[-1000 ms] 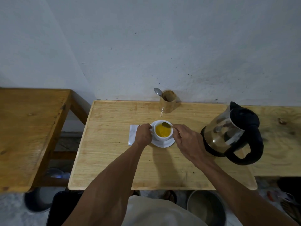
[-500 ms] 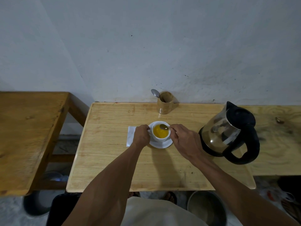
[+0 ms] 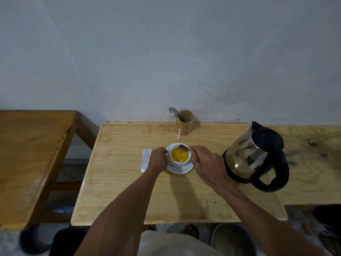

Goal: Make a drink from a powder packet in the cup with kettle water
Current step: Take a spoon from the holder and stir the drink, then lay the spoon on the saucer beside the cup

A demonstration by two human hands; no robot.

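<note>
A white cup [image 3: 180,162] full of yellow-orange drink stands on a white saucer [image 3: 181,169] in the middle of the light wooden table [image 3: 118,182]. My left hand [image 3: 157,160] grips the cup's left side at the handle. My right hand [image 3: 204,166] pinches a small metal spoon [image 3: 184,148], whose bowl sits at the cup's far rim, just over the liquid. A glass and black electric kettle [image 3: 254,157] stands to the right of my right hand. A white packet or napkin [image 3: 145,159] lies flat left of the saucer, partly under my left hand.
A wooden holder [image 3: 184,123] with another spoon [image 3: 173,111] in it stands at the table's back edge against the white wall. A darker wooden table [image 3: 31,154] is on the left, a plywood top [image 3: 313,163] on the right. Buckets [image 3: 232,239] sit on the floor below.
The spoon's bowl stays at the cup's far rim, shifting only slightly. Both hands keep their hold. The camera view has drifted a little.
</note>
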